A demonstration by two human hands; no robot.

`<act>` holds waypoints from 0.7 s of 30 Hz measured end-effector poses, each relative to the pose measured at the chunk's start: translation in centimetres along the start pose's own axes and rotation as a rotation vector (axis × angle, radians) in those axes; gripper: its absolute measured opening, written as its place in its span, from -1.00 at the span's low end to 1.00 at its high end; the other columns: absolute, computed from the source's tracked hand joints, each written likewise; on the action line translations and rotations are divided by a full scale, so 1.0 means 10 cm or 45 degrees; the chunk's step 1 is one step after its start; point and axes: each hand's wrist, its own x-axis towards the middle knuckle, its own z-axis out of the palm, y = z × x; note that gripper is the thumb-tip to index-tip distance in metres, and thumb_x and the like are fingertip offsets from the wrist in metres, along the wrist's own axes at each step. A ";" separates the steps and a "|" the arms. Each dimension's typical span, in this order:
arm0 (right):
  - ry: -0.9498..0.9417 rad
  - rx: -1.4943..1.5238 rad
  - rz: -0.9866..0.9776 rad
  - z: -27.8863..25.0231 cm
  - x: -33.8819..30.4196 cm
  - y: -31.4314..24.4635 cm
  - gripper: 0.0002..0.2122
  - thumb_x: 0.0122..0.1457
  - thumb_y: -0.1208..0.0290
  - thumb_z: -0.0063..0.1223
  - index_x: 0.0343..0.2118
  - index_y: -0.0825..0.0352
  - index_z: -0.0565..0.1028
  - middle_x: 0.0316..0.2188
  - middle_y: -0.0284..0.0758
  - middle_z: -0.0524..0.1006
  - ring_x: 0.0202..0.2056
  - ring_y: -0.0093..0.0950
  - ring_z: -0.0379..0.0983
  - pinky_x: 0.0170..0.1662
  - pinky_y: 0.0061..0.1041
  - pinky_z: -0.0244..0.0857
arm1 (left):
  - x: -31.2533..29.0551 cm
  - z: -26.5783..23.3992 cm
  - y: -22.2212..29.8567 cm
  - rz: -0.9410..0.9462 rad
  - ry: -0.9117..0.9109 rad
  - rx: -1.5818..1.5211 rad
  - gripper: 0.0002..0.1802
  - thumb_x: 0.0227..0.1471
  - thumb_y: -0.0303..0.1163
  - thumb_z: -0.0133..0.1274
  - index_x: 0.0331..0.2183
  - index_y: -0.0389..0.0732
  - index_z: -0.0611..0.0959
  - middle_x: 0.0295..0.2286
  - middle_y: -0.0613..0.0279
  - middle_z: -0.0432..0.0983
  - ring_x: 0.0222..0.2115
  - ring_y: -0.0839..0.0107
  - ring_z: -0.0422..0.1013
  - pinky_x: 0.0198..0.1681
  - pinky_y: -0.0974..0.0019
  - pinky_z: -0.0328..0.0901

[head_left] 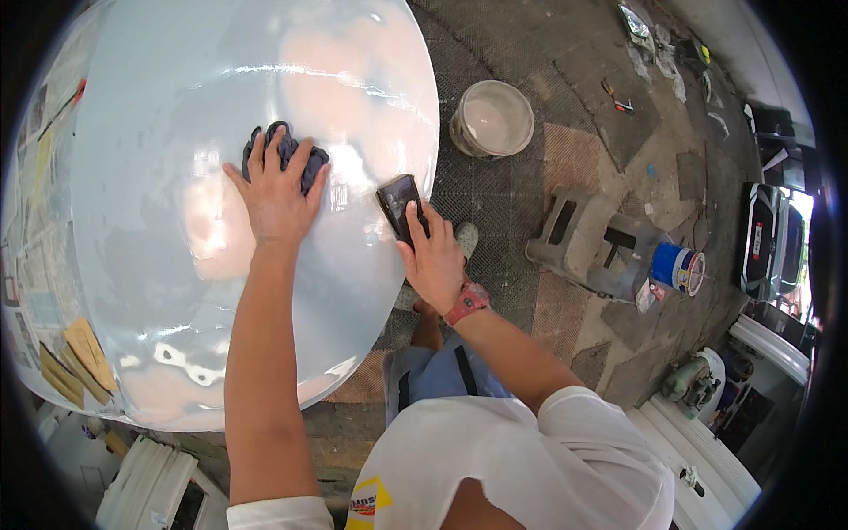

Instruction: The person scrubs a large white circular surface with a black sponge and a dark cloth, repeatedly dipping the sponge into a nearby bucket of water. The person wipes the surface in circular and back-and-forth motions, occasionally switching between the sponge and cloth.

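A large, curved, glossy car panel (159, 115) fills the left side, pale grey-white with peach-toned patches and a wet-looking shine. My left hand (281, 205) presses down on a crumpled dark cloth (289, 148) near the panel's middle, fingers spread over it. At the panel's right edge, my right hand (433, 265) grips a dark rectangular sanding block (395, 196). The block's far end shows past my fingers, while its underside is hidden.
Right of the panel, a bucket (462, 132) of cloudy liquid stands on the floor. Farther right are a grey step stool (579, 221) and a blue can (669, 265). Newspaper (31, 238) covers the left side, with tan strips (88, 353) at lower left.
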 end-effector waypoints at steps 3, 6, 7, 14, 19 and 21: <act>0.163 0.005 0.194 -0.13 0.85 0.33 -0.33 0.43 0.23 0.14 0.52 0.35 0.24 0.42 0.05 0.30 0.31 0.10 0.36 0.32 0.10 0.36 | 0.02 0.01 0.01 0.001 0.000 0.018 -0.52 0.32 0.10 0.21 0.20 0.25 0.70 0.35 0.18 0.41 0.45 -0.03 0.18 0.39 -0.74 -0.14; 0.236 0.080 0.210 -0.21 1.53 1.14 -0.37 0.47 0.20 0.09 0.52 0.30 0.26 0.44 0.01 0.30 0.35 0.08 0.33 0.33 0.05 0.36 | 0.10 0.05 0.17 0.036 0.004 -0.002 -0.52 0.32 0.12 0.20 0.20 0.26 0.70 0.35 0.19 0.40 0.44 -0.01 0.18 0.39 -0.73 -0.13; 0.230 0.041 0.187 -0.21 1.53 1.08 -0.37 0.46 0.20 0.09 0.52 0.29 0.26 0.44 0.00 0.31 0.35 0.09 0.33 0.34 0.04 0.36 | 0.10 0.04 0.15 0.026 0.005 0.014 -0.52 0.33 0.12 0.19 0.20 0.27 0.70 0.35 0.19 0.40 0.44 0.00 0.19 0.39 -0.73 -0.13; 0.078 -0.009 0.062 0.04 -0.21 0.01 -0.30 0.35 0.27 0.22 0.53 0.23 0.26 0.41 -0.01 0.31 0.22 0.07 0.39 0.24 0.02 0.44 | 0.03 0.05 0.02 0.020 0.017 0.025 -0.52 0.30 0.11 0.21 0.19 0.27 0.70 0.33 0.19 0.42 0.45 -0.02 0.18 0.39 -0.78 -0.15; 0.282 0.085 0.213 -0.18 1.26 0.66 -0.36 0.41 0.20 0.15 0.49 0.33 0.31 0.31 0.04 0.44 0.24 0.08 0.46 0.22 -0.04 0.46 | 0.05 0.03 0.07 0.019 0.017 0.017 -0.52 0.31 0.12 0.21 0.18 0.27 0.71 0.34 0.18 0.40 0.45 -0.01 0.18 0.40 -0.77 -0.15; 0.263 0.015 0.222 -0.40 1.85 1.01 -0.38 0.41 0.21 0.16 0.45 0.37 0.33 0.21 0.05 0.51 0.17 0.07 0.52 0.21 -0.08 0.48 | 0.09 0.05 0.13 0.040 0.031 -0.012 -0.52 0.31 0.12 0.21 0.18 0.27 0.71 0.34 0.18 0.40 0.45 -0.02 0.17 0.40 -0.77 -0.15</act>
